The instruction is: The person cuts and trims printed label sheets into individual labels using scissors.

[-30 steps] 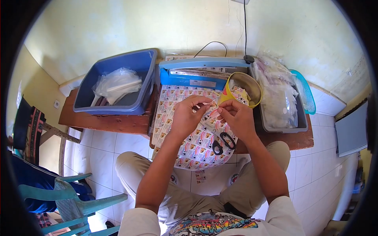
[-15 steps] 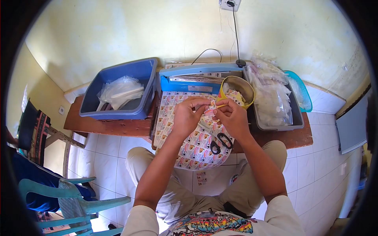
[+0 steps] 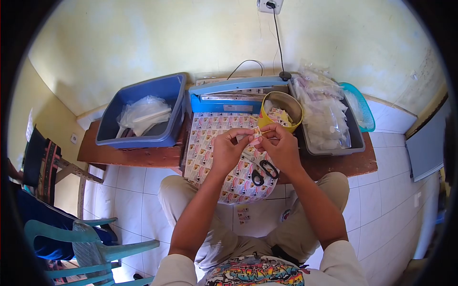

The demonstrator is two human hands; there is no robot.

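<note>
A small printed label (image 3: 257, 133) is pinched at its sides by both my hands, above a sheet of the same printed labels (image 3: 205, 143). My left hand (image 3: 229, 151) has thumb and forefinger closed on its left side. My right hand (image 3: 282, 148) grips the other side, its fingers curled. Just below the hands, scissors (image 3: 262, 171) with black handles lie on the sheet; my fingers partly hide the blades. Behind my right hand stands a yellow tub (image 3: 282, 127) holding cut labels.
A blue heat sealer (image 3: 229, 105) lies along the back of the wooden bench (image 3: 138, 158). Left of it is a blue bin (image 3: 138, 141) with plastic bags. On the right stand a grey bin (image 3: 336, 151) heaped with clear packets and a turquoise basket (image 3: 366, 112). A green chair (image 3: 86, 243) is lower left.
The view has shifted slightly. Both hands have come a little nearer to me, away from the tub, and the label has moved with them. The scissors and bins stay in place.
</note>
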